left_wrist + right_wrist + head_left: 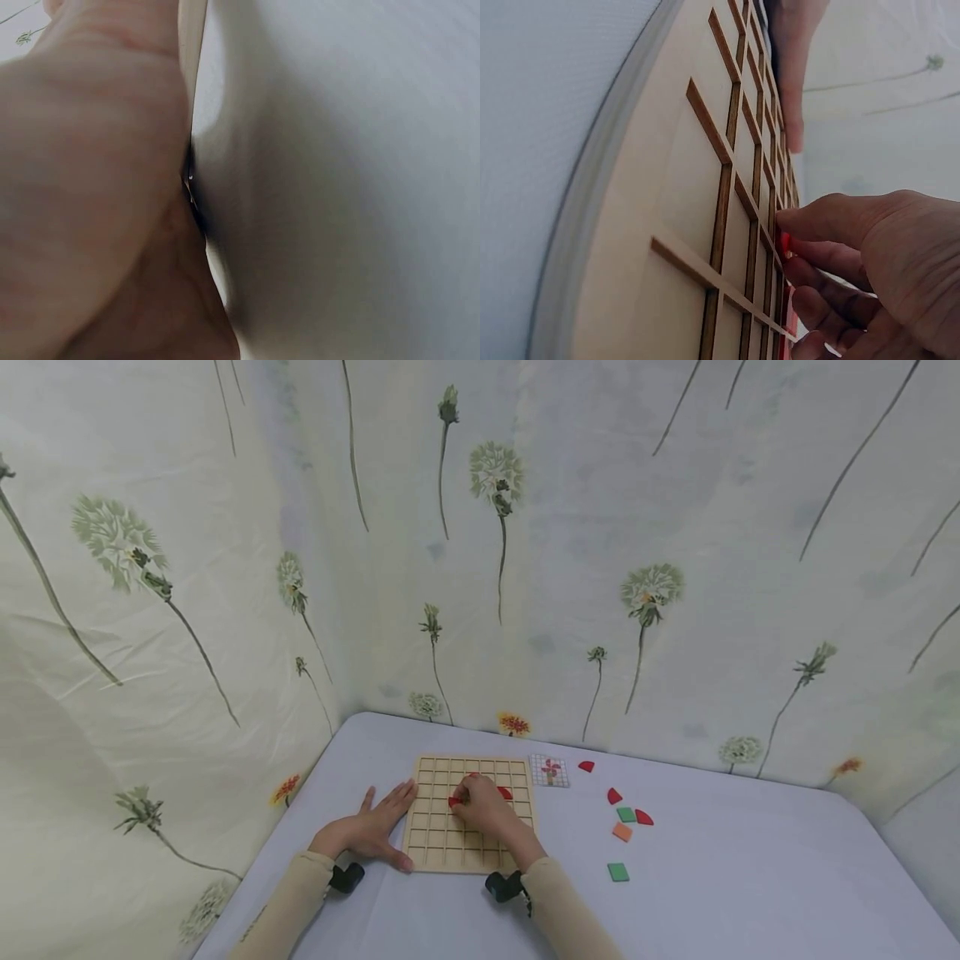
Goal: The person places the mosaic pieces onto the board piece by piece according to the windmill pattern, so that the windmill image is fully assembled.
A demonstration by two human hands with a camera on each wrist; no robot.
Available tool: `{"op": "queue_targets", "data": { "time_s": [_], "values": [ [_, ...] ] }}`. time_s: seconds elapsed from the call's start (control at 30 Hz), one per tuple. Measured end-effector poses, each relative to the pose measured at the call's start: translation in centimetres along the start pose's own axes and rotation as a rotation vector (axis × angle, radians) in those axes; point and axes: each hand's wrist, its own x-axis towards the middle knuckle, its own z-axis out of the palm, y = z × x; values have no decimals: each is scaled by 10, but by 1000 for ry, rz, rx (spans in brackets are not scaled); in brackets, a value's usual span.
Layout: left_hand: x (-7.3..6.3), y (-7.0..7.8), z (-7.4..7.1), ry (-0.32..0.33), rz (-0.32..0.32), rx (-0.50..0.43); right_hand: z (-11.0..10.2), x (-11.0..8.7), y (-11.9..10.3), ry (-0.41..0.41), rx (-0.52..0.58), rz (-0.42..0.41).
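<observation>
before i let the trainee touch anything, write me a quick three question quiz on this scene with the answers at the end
1. Which colour is the piece pinched by the right hand? a) green b) red c) orange
2. True or false: in the head view, the picture card lies to the right of the wooden board.
3. How many green pieces lie on the table?

Key: 1. b; 2. true; 3. two
</observation>
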Motion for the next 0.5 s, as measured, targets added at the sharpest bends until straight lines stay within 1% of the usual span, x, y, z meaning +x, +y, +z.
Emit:
{"op": "queue_targets", "data": {
  "time_s": [0.07,0.27,0.5],
  "values": [
    [0,0,0,4,9,-5,0,0,-1,3,-11,7],
    [1,-2,0,6,8,14,0,0,0,1,-12,13],
    [1,-1,1,15,10,3,-2,-1,-2,2,10,27]
  ]
}}
